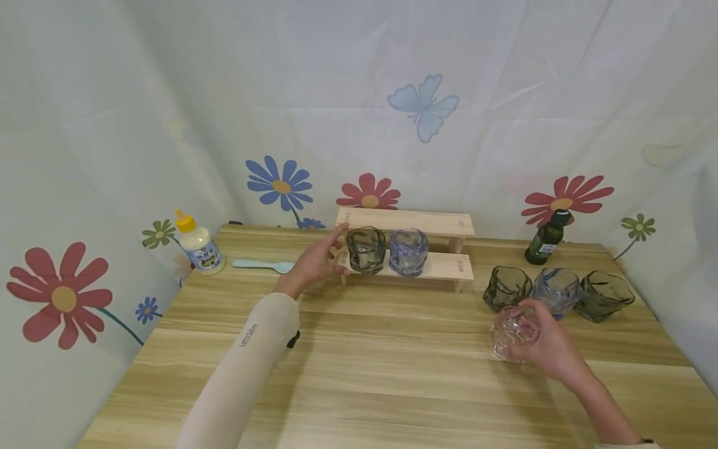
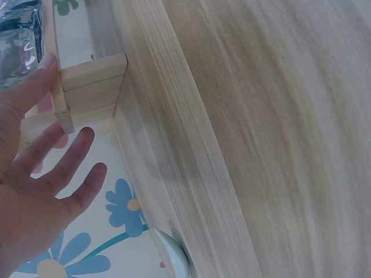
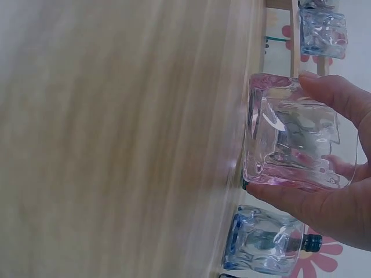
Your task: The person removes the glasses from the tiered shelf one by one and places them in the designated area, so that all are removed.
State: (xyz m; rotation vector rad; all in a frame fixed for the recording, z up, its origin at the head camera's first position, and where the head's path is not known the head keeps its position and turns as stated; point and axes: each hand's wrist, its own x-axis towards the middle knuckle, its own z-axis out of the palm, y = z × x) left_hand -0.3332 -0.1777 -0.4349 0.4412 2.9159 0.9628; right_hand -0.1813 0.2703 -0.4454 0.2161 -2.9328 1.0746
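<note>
My right hand [image 1: 546, 343] grips a clear pink-tinted glass [image 3: 293, 136] with wavy walls, thumb and fingers on opposite sides. In the head view it is in front of a grey glass [image 1: 507, 288], a blue glass [image 1: 556, 292] and another grey glass [image 1: 604, 295]. At the left end of a two-step wooden rack [image 1: 434, 267] is my left hand [image 1: 316, 262]. Its thumb lies along the end of the board in the left wrist view, the other fingers loosely spread. On the lower step a dark grey glass [image 1: 366, 251] stands beside a blue glass [image 1: 409, 252].
A dark green bottle [image 1: 545, 240] with a black cap stands behind the row of glasses at right. Toward the left back are a yellow-capped squeeze bottle [image 1: 202, 249] and a pale blue spoon [image 1: 260, 265]. A flower-printed curtain [image 1: 336, 93] encloses the wooden table [image 1: 381, 368].
</note>
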